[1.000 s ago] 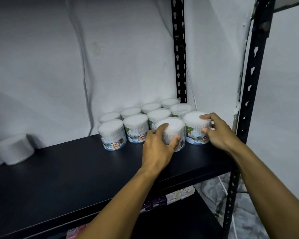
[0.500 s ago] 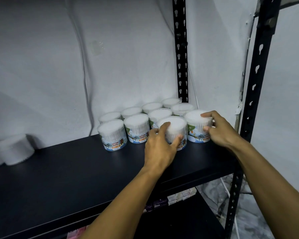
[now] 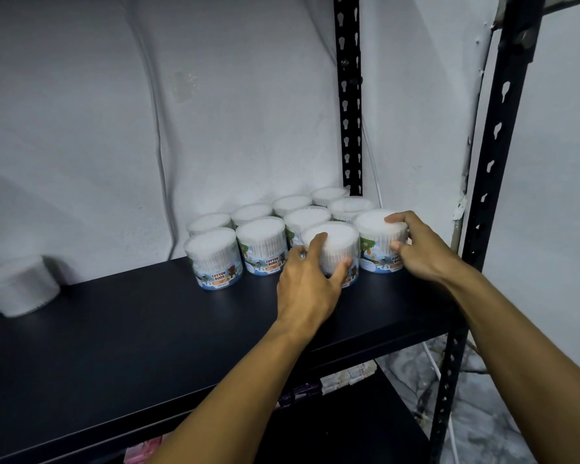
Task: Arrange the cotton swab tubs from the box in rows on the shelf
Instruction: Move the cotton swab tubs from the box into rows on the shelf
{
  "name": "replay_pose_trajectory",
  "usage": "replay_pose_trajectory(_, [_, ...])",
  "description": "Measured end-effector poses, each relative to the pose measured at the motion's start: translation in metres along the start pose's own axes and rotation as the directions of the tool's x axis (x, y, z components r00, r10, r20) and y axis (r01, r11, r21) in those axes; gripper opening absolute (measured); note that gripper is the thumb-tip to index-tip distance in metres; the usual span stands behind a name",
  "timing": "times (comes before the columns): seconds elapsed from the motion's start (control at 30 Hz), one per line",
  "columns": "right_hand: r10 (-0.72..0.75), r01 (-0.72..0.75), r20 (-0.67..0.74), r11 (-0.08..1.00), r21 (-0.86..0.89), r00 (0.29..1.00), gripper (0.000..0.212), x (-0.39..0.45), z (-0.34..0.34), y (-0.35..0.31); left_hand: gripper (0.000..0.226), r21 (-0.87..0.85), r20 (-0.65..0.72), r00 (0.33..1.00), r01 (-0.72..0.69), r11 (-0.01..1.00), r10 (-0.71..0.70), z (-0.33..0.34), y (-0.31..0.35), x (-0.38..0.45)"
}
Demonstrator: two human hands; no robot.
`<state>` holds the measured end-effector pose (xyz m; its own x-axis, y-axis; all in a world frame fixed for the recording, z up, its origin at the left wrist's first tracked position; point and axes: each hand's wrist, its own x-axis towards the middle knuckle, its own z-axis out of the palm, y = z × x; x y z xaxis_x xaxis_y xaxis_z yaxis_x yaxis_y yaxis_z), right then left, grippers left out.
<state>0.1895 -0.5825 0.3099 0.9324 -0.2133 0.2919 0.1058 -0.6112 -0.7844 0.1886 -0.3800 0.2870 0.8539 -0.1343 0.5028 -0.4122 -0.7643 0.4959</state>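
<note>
The black shelf (image 3: 148, 329) runs from near left to far right against a white wall (image 3: 81, 112), held by black slotted posts (image 3: 349, 95). On its far right part stand the cotton swab tubs (image 3: 265, 242) in rows, upright and close together. The left hand (image 3: 310, 279) grasps one front tub (image 3: 332, 242); the right hand (image 3: 422, 249) grasps the tub just right of it (image 3: 375, 232). A white roll (image 3: 17, 286) sits far left. Below, small packets (image 3: 345, 376) lie on a lower shelf.

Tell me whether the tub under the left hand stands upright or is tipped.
Upright. The tub stands base-down on the shelf, its round white top level with its neighbours, while the left hand grips its side.
</note>
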Motion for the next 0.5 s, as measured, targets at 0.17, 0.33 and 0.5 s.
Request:
replay_pose_trajectory(0.17, [-0.063,0.059,-0.009,0.971,-0.233,0.998,0.055,-0.01,0.004,0.002,0.068,0.293,-0.063,0.993,-0.073,0.953,0.096,-0.002,0.003,-0.002])
replay_pose_trajectory(0.33, [-0.205,0.178,0.028,0.766,-0.618,0.978,0.083,-0.023,0.007,-0.013,0.075,0.34,-0.097,0.977,-0.147,0.929,0.19,-0.032,-0.002,0.005])
replay_pose_trajectory(0.5, [-0.429,0.335,-0.008,0.716,-0.612,0.903,0.075,-0.038,0.042,-0.055,0.059,0.323,-0.214,0.96,-0.104,0.941,0.18,-0.094,-0.054,0.006])
